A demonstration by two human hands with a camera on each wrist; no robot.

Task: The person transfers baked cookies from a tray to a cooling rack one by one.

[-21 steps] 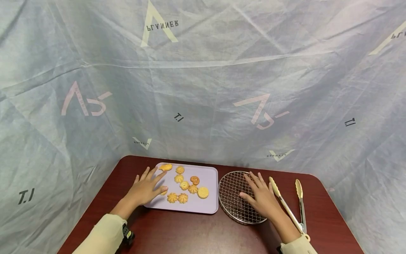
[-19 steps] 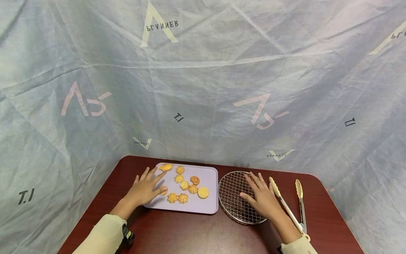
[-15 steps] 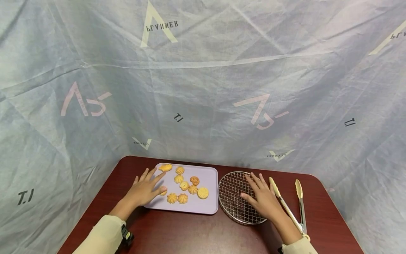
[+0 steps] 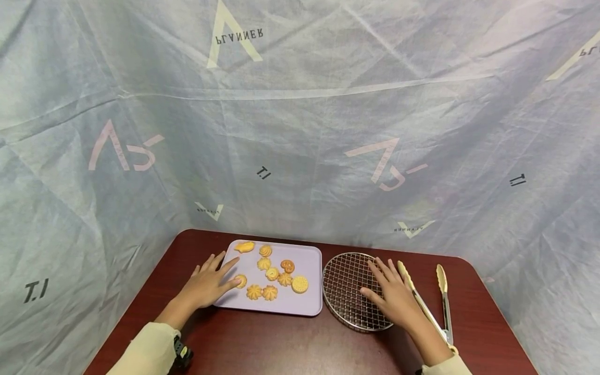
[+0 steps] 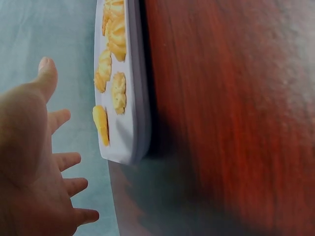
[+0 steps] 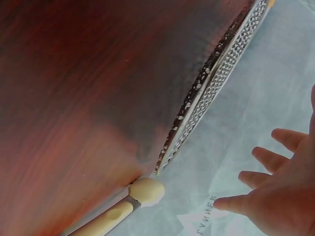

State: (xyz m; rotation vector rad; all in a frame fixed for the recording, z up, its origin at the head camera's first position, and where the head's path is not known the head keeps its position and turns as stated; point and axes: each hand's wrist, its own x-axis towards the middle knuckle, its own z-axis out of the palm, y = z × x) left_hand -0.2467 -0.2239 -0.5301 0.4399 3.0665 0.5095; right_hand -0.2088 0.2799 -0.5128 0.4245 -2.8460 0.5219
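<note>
My left hand [image 4: 206,285] is spread above the left end of a lilac tray [image 4: 300,308], holding nothing. Several cookies lie on that tray, among them a round one [image 4: 300,284], a pretzel-shaped one [image 4: 287,266] and a fish-shaped one [image 4: 245,247]. The left wrist view shows the palm [image 5: 24,152] raised beside the tray, fingers apart. Over the right part of a round wire rack [image 4: 349,291] hovers my right hand [image 4: 396,298], fingers extended and nothing held. In the right wrist view, its fingers [image 6: 268,160] stand clear of the rack [image 6: 216,83].
Right of the rack, tongs [image 4: 445,302] with cream tips lie spread on the dark red table [image 4: 281,344], partly behind the right forearm. A grey printed cloth [image 4: 300,130] hangs around the table's back and sides.
My left hand has drifted slightly left and down, uncovering more of the cookie near its thumb. My right hand has shifted a little right. Tray, rack and tongs stay put.
</note>
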